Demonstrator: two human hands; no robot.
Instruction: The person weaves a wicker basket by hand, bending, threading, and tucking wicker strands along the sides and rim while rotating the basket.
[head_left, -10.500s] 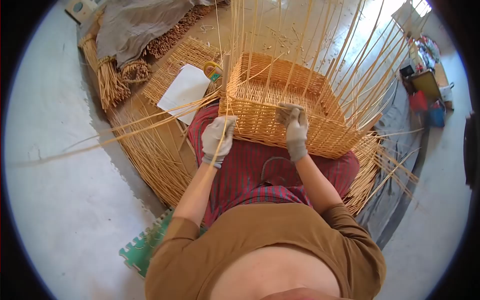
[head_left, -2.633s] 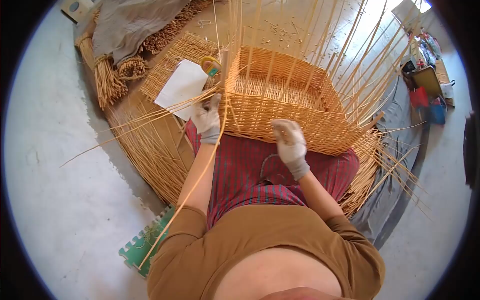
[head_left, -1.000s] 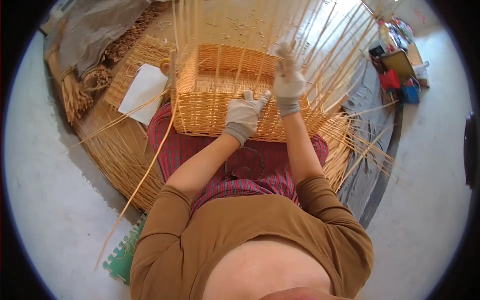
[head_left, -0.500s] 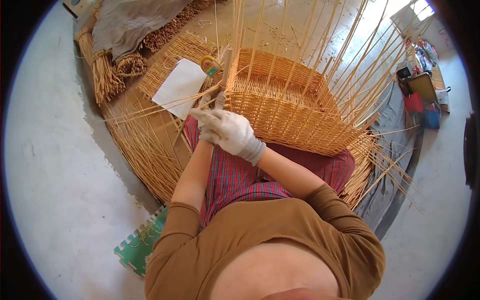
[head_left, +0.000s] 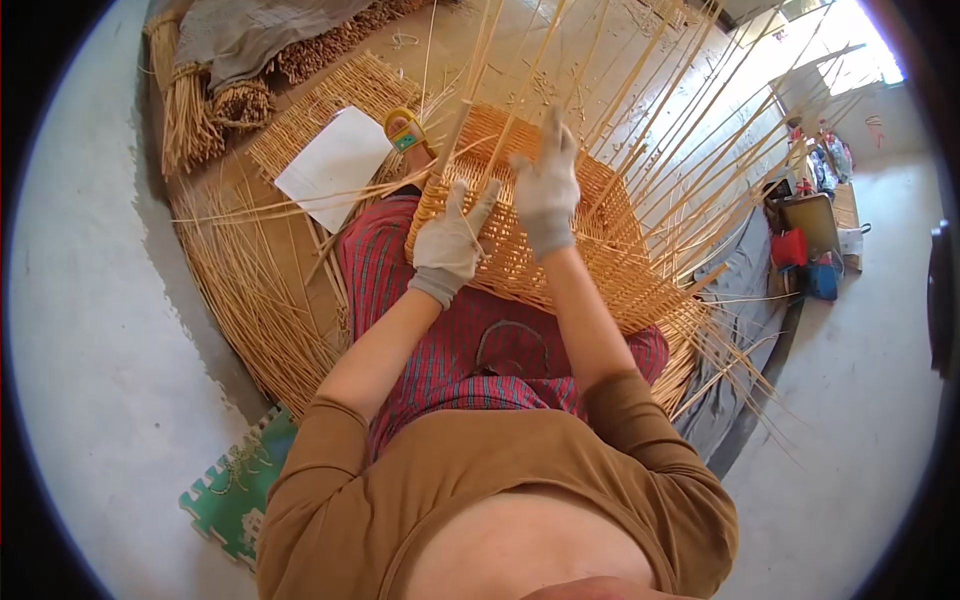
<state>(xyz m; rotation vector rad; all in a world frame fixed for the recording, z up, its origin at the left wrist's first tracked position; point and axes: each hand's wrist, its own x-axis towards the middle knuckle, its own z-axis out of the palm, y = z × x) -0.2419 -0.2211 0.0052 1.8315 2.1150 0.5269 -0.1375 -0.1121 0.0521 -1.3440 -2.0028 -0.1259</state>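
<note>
A woven wicker basket with tall upright stakes rests on my lap, tilted. My left hand, in a pale work glove with a grey cuff, lies against the left part of its near wall. Two of its fingers stick up and apart near the rim; the others are partly hidden. Over the basket's opening, among the stakes, is my right hand, gloved the same way. Its fingers point upward with the thumb apart, and I see nothing held in it. Thin loose strands run out leftward from the basket's left corner.
A yellow-rimmed tape measure sits beside the basket's left corner, near a white sheet on a woven mat. Long loose rods lie at left. Bundled rods stand behind. A green foam mat is lower left.
My hands were together at the basket's left corner and are now apart. The right has moved right, over the opening; the left has shifted slightly right and down along the near wall.
</note>
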